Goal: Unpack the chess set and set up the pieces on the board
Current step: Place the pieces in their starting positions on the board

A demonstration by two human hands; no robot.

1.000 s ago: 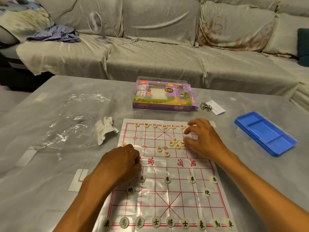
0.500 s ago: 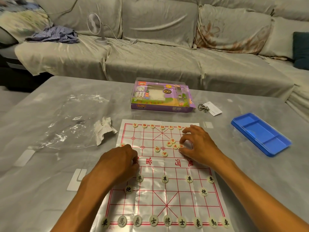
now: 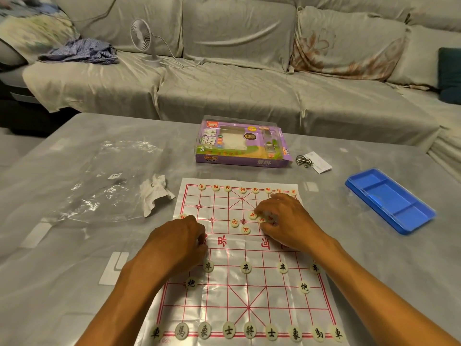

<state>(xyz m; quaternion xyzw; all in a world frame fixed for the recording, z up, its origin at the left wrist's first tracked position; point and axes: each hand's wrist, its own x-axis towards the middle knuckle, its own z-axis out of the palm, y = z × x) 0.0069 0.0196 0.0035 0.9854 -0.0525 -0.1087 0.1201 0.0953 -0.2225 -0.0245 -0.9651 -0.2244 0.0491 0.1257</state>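
Observation:
The white board sheet with a red grid (image 3: 224,295) lies flat on the grey table. Black-lettered pieces fill its near row (image 3: 249,330), with more standing two and three rows up. Red-lettered pieces line the far row (image 3: 242,190). A few loose red pieces (image 3: 245,230) sit near the board's middle. My right hand (image 3: 287,221) is curled over that cluster, thumb and fingers closing round a red piece (image 3: 270,217). My left hand (image 3: 179,243) rests curled at the board's left side by the river line, its fingertips hidden. One red piece (image 3: 182,217) sits just beyond it.
The purple chess box (image 3: 242,146) lies behind the board. A blue tray (image 3: 389,201) sits to the right, crumpled paper (image 3: 154,193) and a clear plastic bag (image 3: 107,181) to the left. A metal ring with a white tag (image 3: 313,162) lies by the box. The sofa holds a small fan (image 3: 143,38).
My right hand has come back from the far right corner of the board to the loose red pieces in the middle. My left hand has stayed put.

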